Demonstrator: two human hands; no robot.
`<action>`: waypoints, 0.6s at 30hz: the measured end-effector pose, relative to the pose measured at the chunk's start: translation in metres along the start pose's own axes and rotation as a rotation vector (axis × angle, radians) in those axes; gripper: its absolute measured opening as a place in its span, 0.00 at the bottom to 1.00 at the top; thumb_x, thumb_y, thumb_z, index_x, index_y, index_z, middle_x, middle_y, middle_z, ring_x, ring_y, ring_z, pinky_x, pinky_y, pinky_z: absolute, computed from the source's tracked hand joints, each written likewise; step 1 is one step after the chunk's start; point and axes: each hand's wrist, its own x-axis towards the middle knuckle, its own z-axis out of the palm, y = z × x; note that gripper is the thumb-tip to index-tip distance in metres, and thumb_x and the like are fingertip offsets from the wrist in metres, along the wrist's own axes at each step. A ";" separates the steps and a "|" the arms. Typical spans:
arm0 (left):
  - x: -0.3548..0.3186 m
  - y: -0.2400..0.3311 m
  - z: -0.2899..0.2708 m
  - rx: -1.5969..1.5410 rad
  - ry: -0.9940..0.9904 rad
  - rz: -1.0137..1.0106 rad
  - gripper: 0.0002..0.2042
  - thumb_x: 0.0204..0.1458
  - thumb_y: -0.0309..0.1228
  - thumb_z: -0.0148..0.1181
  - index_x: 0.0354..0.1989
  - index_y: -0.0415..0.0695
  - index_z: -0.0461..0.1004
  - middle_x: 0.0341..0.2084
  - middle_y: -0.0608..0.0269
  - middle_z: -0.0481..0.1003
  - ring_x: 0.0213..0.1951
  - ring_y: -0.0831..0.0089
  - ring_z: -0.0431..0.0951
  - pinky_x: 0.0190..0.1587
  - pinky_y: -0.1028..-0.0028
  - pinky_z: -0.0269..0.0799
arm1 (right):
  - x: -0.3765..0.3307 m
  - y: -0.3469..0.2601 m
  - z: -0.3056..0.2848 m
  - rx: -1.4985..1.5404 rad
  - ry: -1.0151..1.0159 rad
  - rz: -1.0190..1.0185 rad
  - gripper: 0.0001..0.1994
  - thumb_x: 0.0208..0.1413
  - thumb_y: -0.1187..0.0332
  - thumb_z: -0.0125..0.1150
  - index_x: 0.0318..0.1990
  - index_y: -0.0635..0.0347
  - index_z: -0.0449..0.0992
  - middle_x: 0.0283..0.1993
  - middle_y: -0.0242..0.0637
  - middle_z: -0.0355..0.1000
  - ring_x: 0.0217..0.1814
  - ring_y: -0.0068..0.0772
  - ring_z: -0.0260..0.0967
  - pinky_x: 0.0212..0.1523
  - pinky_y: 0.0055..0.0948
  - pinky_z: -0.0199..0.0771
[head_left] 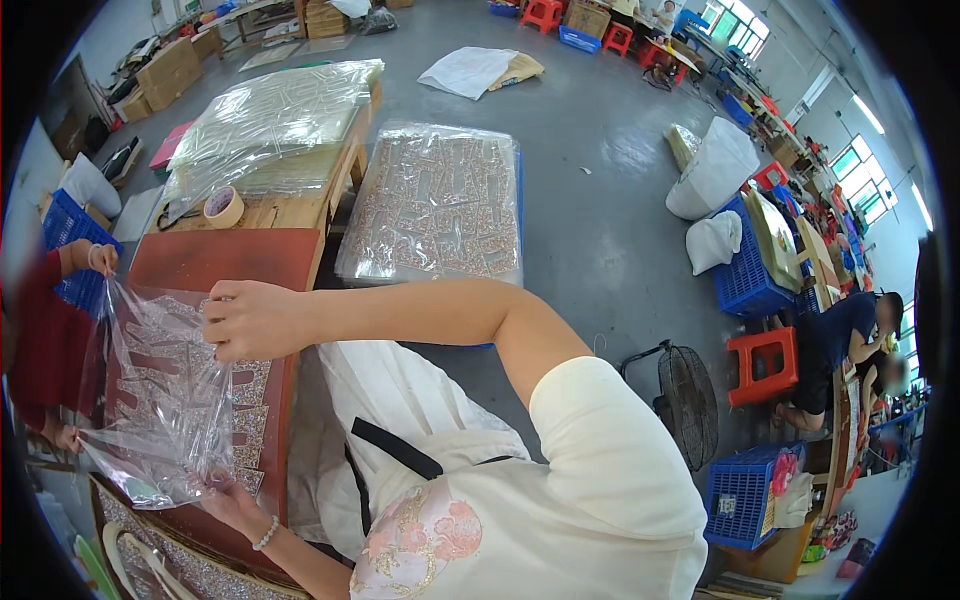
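Observation:
A clear plastic film (150,440) is stretched over glittery cut-out pieces (250,405) lying on a reddish-brown board (225,258). My right hand (245,320) is closed on the film's far corner. Nearer the lower edge, my left hand (235,505), with a beaded bracelet at the wrist, pinches the film's near corner. Across from me, a co-worker in dark red sleeves holds the opposite side of the film with both hands, one hand (102,260) at the far corner and the other hand (66,437) at the near one.
A tape roll (224,207) and a stack of film-covered sheets (275,130) lie on the wooden table beyond the board. Right of it stands a pile of glittery sheets (435,205). A black fan (685,405), a red stool (763,365) and blue crates (745,495) occupy the right side.

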 end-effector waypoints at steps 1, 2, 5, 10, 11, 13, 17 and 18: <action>-0.006 0.001 0.002 0.068 0.092 0.083 0.11 0.58 0.31 0.56 0.44 0.37 0.72 0.31 0.62 0.73 0.31 0.75 0.70 0.32 0.75 0.67 | 0.002 -0.001 -0.002 0.011 0.019 0.002 0.04 0.40 0.65 0.58 0.19 0.47 0.73 0.29 0.24 0.67 0.41 0.30 0.67 0.50 0.35 0.63; -0.010 0.004 0.005 0.072 0.095 0.087 0.11 0.58 0.31 0.56 0.44 0.37 0.72 0.31 0.62 0.73 0.31 0.75 0.70 0.32 0.75 0.67 | 0.002 -0.001 -0.004 0.014 0.024 0.002 0.04 0.40 0.65 0.58 0.19 0.47 0.73 0.29 0.24 0.67 0.41 0.30 0.67 0.50 0.35 0.63; -0.031 0.019 0.016 0.102 0.222 0.035 0.17 0.57 0.33 0.58 0.51 0.35 0.71 0.38 0.59 0.75 0.37 0.72 0.73 0.36 0.74 0.70 | 0.001 -0.001 -0.012 0.065 -0.018 -0.012 0.02 0.43 0.65 0.58 0.23 0.48 0.74 0.32 0.26 0.68 0.43 0.31 0.66 0.52 0.36 0.64; -0.036 0.035 -0.008 0.052 0.143 0.041 0.16 0.57 0.33 0.56 0.49 0.36 0.72 0.43 0.58 0.75 0.37 0.72 0.73 0.40 0.73 0.70 | 0.018 -0.005 -0.015 0.129 -0.018 -0.081 0.05 0.40 0.66 0.58 0.28 0.49 0.75 0.33 0.26 0.68 0.44 0.30 0.67 0.54 0.36 0.64; -0.035 0.037 -0.016 0.082 0.159 0.034 0.14 0.57 0.32 0.55 0.48 0.37 0.73 0.41 0.58 0.75 0.37 0.73 0.74 0.40 0.72 0.71 | 0.020 -0.007 -0.015 0.149 -0.033 -0.091 0.07 0.39 0.66 0.58 0.29 0.48 0.76 0.33 0.26 0.68 0.44 0.30 0.67 0.54 0.36 0.64; -0.045 0.037 -0.017 0.098 0.156 0.029 0.11 0.58 0.31 0.54 0.43 0.38 0.74 0.37 0.60 0.76 0.35 0.73 0.75 0.36 0.73 0.73 | 0.019 -0.010 -0.018 0.165 -0.061 -0.089 0.09 0.38 0.66 0.59 0.32 0.48 0.78 0.34 0.25 0.70 0.45 0.30 0.67 0.54 0.36 0.65; -0.066 0.054 -0.028 0.018 0.184 0.005 0.07 0.58 0.30 0.53 0.34 0.41 0.74 0.28 0.63 0.76 0.29 0.73 0.77 0.28 0.74 0.76 | 0.034 -0.026 -0.030 0.125 -0.074 -0.105 0.07 0.40 0.66 0.57 0.30 0.49 0.77 0.32 0.24 0.68 0.45 0.28 0.66 0.55 0.33 0.62; -0.068 0.051 -0.025 -0.004 0.173 -0.020 0.07 0.58 0.30 0.53 0.32 0.41 0.74 0.27 0.63 0.76 0.28 0.72 0.78 0.28 0.73 0.77 | 0.032 -0.024 -0.042 0.117 -0.096 -0.108 0.08 0.40 0.67 0.57 0.31 0.49 0.77 0.33 0.24 0.68 0.45 0.28 0.66 0.55 0.32 0.62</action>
